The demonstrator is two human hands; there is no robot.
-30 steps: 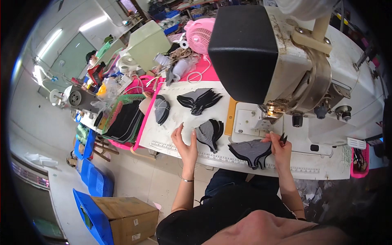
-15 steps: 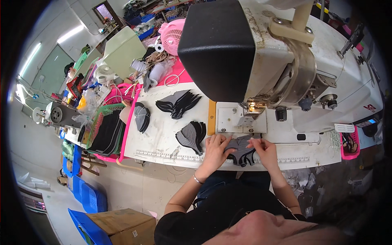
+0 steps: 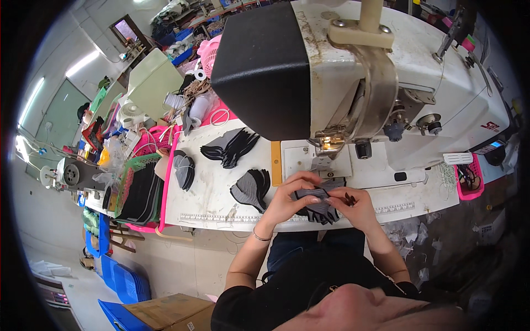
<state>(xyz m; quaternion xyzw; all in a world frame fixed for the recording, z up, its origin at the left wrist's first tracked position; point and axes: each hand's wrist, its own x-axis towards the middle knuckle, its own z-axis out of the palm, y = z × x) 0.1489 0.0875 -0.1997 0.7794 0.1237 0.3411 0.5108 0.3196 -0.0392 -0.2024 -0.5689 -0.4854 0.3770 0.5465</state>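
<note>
My left hand (image 3: pixel 287 199) is closed on a grey fabric piece (image 3: pixel 311 193) with black edging, its thumb lying along the cloth. My right hand (image 3: pixel 356 211) pinches the right end of the same piece; a small dark thing shows at its fingers, too small to name. Beneath the held piece lie more grey pieces with black strips (image 3: pixel 321 215), at the front of the white sewing table (image 3: pixel 381 212). Just beyond my hands stands a sewing machine (image 3: pixel 317 71) with its lamp lit over the metal plate (image 3: pixel 295 157).
Left on the table lie bundles of grey and black fabric pieces (image 3: pixel 253 188), (image 3: pixel 229 148), (image 3: pixel 185 170). A green basket (image 3: pixel 124 190) holds dark cloth beyond the pink table edge (image 3: pixel 167 193). A ruler strip (image 3: pixel 237 219) runs along the front. At right hangs a pink basket (image 3: pixel 470 193).
My hands have lifted a grey fabric piece off the pile and drawn together around it. Before, both hands rested at the pile's sides. The whole view has shifted slightly.
</note>
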